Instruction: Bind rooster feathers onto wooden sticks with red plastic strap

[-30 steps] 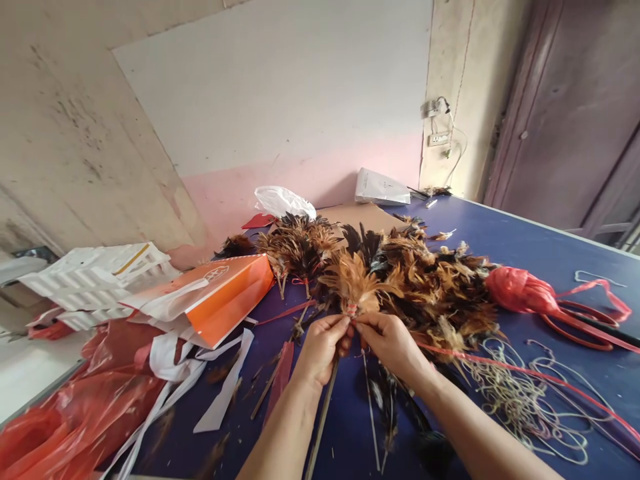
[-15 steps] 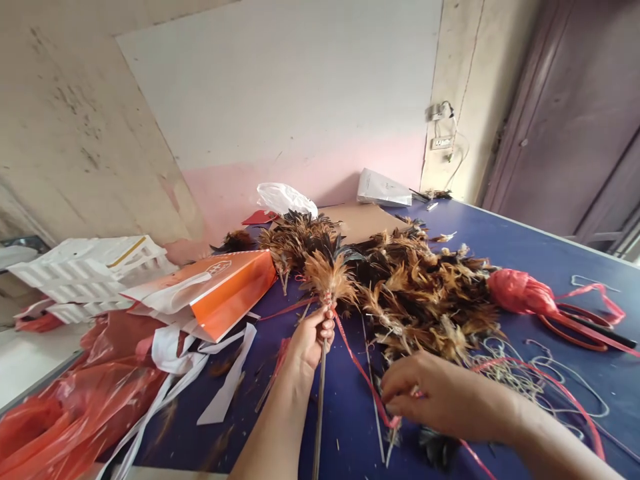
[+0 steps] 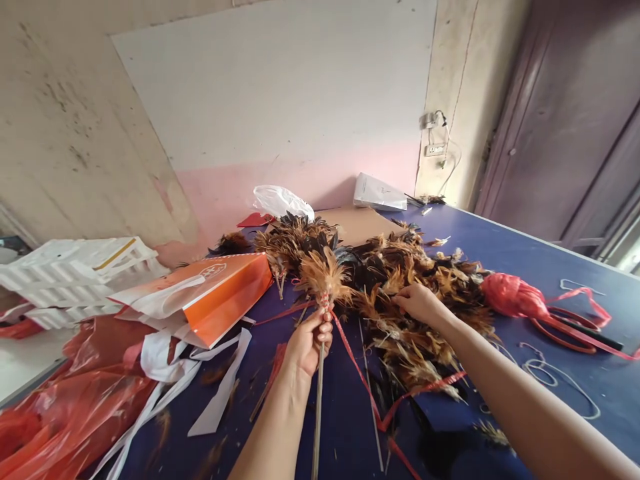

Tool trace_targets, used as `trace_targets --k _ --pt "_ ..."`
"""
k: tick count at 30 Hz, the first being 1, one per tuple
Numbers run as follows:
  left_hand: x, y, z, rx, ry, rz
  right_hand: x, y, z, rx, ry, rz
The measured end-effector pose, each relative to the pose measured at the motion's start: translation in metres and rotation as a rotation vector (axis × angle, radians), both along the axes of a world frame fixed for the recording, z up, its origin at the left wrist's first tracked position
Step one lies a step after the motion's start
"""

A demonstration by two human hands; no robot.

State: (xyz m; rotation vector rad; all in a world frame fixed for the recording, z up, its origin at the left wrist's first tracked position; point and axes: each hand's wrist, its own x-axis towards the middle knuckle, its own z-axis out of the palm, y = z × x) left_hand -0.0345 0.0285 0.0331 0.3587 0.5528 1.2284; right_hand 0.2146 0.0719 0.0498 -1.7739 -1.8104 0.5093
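My left hand (image 3: 311, 340) is wrapped round the thin stick of a feather duster (image 3: 320, 387), just below its tuft of brown feathers (image 3: 325, 275). Red ribbon (image 3: 353, 353) is wound about the neck of the stick and trails down over the table to the right. My right hand (image 3: 420, 305) is at the big heap of brown and black feathers (image 3: 400, 263), palm down, with its fingers curled together into the plumes. What its fingertips pinch, if anything, I cannot make out.
Left of the heap lies an orange and white paper bag (image 3: 227, 293), with red plastic (image 3: 100, 393) and white strips near it. A bundle of red ribbon (image 3: 515, 295) and dark-handled scissors (image 3: 590, 333) are at the right. Tangled string (image 3: 560, 373) lies beneath my right arm.
My right hand has moved away from the ribbon near the front, up and forward to the feather heap. The left hand still grips the duster, and the ribbon now lies slack.
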Motion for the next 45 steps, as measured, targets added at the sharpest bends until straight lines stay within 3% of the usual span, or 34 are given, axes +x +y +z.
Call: trace_targets --k 7,11,14,17,22,24,31,37,45 --pt "0.001 -0.001 0.001 -0.001 -0.023 0.000 -0.028 -0.012 -0.004 0.043 -0.080 0.099" --pt "0.003 -0.003 0.000 0.034 0.015 0.013 -0.045 -0.021 -0.011 0.051 -0.239 0.032" --pt "0.005 -0.003 0.000 0.056 0.056 0.033 -0.049 -0.020 -0.016 0.055 -0.202 0.013" --pt "0.006 -0.004 0.000 0.080 0.099 0.055 -0.044 -0.017 -0.015 0.013 0.113 0.041" --pt "0.012 -0.007 -0.001 0.130 0.212 0.116 -0.046 -0.028 0.005 -0.173 1.177 0.200" --pt "0.015 -0.008 -0.001 0.157 0.266 0.127 -0.057 -0.038 0.013 -0.189 1.374 0.264" --pt "0.021 -0.014 0.002 0.230 0.424 0.163 -0.101 -0.053 0.011 -0.118 1.272 0.228" --pt "0.025 -0.016 0.003 0.238 0.475 0.176 -0.109 -0.048 0.006 -0.049 1.224 0.161" --pt "0.028 -0.016 -0.001 0.264 0.539 0.184 -0.115 -0.042 -0.012 0.004 1.183 0.173"
